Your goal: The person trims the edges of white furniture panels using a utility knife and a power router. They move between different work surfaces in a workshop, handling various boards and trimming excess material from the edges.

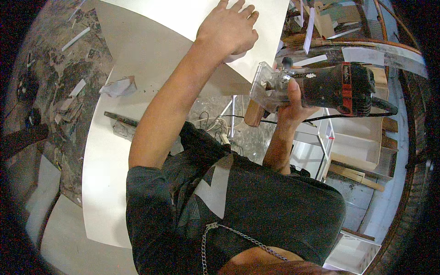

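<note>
My left hand lies on a large white sheet at the top, its fingers stretched out and spread. To the right, my right hand grips a black trim router with a red band and a clear base. The tool is tilted on its side, its base toward the sheet's near right corner. A dark cord runs from its rear end. Next to the base, a short brown wooden piece shows; whether it touches the tool I cannot tell. The router's bit is not clearly visible.
A second pale panel lies at the left, bearing a crumpled scrap and a dark bar. Loose cables and offcut strips litter the floor. White cabinet boxes and wooden pieces stand at the right.
</note>
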{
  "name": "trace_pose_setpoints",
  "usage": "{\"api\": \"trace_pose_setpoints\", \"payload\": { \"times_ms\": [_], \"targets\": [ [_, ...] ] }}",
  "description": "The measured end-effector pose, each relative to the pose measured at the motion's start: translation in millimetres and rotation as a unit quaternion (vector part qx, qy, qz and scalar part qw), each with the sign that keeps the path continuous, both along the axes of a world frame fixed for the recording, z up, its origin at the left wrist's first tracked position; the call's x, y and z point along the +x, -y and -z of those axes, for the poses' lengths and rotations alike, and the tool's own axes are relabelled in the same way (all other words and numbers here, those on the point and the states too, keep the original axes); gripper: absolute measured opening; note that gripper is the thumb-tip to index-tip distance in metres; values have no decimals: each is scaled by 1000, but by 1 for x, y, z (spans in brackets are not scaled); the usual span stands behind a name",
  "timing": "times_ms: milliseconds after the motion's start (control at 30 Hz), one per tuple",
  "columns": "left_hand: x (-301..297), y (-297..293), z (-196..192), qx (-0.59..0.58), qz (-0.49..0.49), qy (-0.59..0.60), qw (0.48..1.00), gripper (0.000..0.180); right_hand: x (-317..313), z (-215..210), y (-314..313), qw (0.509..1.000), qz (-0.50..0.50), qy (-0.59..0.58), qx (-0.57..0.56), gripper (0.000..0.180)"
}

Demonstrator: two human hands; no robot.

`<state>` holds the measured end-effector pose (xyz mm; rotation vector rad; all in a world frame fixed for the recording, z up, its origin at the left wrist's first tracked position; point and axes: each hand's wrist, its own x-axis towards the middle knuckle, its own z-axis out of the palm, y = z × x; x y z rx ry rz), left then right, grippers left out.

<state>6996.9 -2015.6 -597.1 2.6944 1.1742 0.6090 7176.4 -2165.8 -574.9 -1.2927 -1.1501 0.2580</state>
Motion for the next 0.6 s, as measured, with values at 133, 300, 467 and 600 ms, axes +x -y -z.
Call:
{"api": "trace_pose_setpoints", "payload": {
  "times_ms": [133, 300, 467, 600],
  "targets": [
    [2, 0, 2, 0, 1, 1, 1000, 54, -4, -3, 2, 999, 10, 45, -1, 51],
    [1, 0, 1, -6, -1, 1, 1000, 54, -11, -3, 4, 1000, 22, 15, 12, 49],
    [2, 0, 1, 1, 1, -4, 1000, 55, -9, -2, 9, 1000, 23, 10, -13, 49],
    [2, -2, 2, 7, 3, -17, 1000, 55, -11, -4, 9, 1000, -6, 4, -12, 50]
  ]
}}
